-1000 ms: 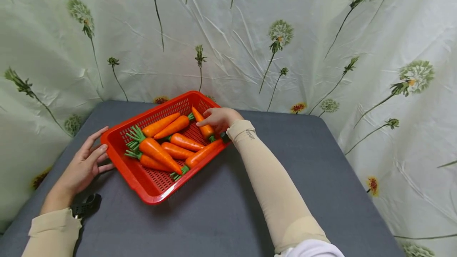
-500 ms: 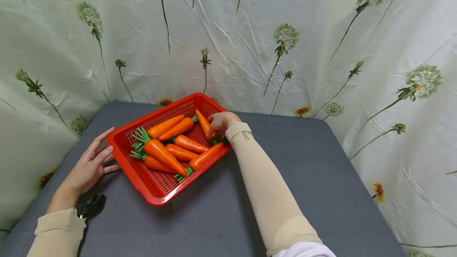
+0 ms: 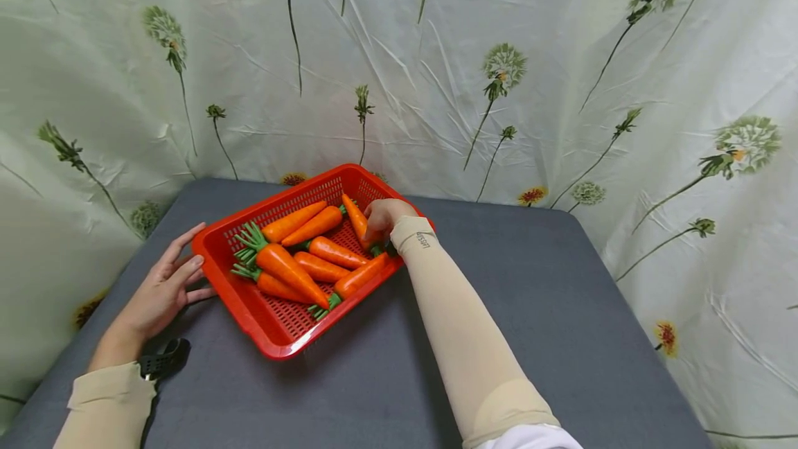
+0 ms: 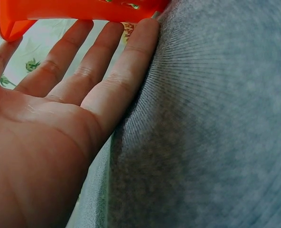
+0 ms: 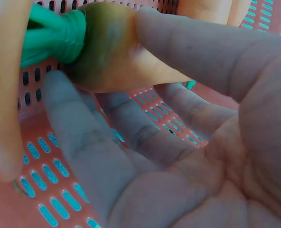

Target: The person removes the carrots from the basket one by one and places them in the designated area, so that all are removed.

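A red perforated plastic basket (image 3: pixel 229 307) lies slantwise on the table, with several orange carrots (image 3: pixel 288 270) in it, their stem stubs green. My left hand (image 3: pixel 156 296) is at the basket's left end, fingers extended; the left wrist view has its fingertips against the red wall (image 4: pixel 64 10). Inside the right end, my right hand (image 3: pixel 391 215) is on a carrot (image 3: pixel 352 212) that points toward the far wall. In the right wrist view my thumb lies on this carrot's (image 5: pixel 114 57) thick green-tinged end, and my fingers curl beneath it.
The table (image 3: pixel 499 296) has a grey cloth top. Behind it and along the sides hangs a pale curtain (image 3: pixel 436 89) printed with dandelions. A black strap (image 3: pixel 163 360) is on the left wrist, over the sleeve's edge.
My right hand has reached lower toward the carrot's thick end, its fingers closing around it. The left hand keeps its place at the basket, while the whole view has shifted slightly.
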`<state>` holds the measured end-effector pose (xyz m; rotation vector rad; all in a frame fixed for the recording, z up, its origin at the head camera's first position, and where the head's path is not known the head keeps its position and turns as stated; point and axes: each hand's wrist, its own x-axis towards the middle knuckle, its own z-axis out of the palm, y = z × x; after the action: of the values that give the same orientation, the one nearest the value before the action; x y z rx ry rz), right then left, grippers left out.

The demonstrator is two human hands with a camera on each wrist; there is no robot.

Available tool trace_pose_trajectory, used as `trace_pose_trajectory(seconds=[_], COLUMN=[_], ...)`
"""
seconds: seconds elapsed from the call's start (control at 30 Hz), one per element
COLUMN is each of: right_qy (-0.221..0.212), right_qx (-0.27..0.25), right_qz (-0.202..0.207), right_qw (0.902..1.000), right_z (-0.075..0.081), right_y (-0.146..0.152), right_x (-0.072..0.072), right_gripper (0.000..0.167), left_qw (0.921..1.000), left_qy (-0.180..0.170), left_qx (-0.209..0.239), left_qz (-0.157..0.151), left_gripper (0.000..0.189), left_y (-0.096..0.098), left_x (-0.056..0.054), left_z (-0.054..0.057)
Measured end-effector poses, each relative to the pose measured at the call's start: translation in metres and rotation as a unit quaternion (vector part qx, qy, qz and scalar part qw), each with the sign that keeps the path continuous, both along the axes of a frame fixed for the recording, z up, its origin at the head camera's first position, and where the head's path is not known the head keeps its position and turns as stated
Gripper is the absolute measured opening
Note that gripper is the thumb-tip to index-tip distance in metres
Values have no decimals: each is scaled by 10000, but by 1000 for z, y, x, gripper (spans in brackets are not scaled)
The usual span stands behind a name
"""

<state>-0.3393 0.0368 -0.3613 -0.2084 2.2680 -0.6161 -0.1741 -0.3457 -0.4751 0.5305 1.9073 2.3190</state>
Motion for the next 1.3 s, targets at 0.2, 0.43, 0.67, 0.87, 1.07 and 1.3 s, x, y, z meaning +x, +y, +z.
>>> trace_pose_trajectory(seconds=[0.2, 0.43, 0.67, 0.87, 1.07, 1.3], right_qy=[-23, 312, 574, 843, 927, 958], right_qx=[-445, -882, -1233, -1454, -1574, -1690], right_qz=[-247, -453, -590, -610, -678, -710], right_qw=[9987, 9946, 9889, 9839, 9808, 9784], right_z=[6, 13, 22, 30, 36, 41], right_y=[1, 3, 10, 15, 21, 28], right_x=[7, 13, 11, 13, 14, 14], right_gripper=[48, 57, 67, 67, 66, 64], left_qw=[9999, 9998, 9992, 9993, 9994, 9989], left_qy=[-1, -13, 81, 66, 49, 30], left_qx=[132, 186, 349, 302, 270, 336], left_qz=[-95, -74, -160, -189, -234, -314], left_gripper=[65, 65, 65, 65, 66, 66], left_y=[3, 3, 3, 3, 3, 2], left_x=[-2, -2, -2, -1, 0, 1], left_z=[-1, -2, -3, -4, -5, -3])
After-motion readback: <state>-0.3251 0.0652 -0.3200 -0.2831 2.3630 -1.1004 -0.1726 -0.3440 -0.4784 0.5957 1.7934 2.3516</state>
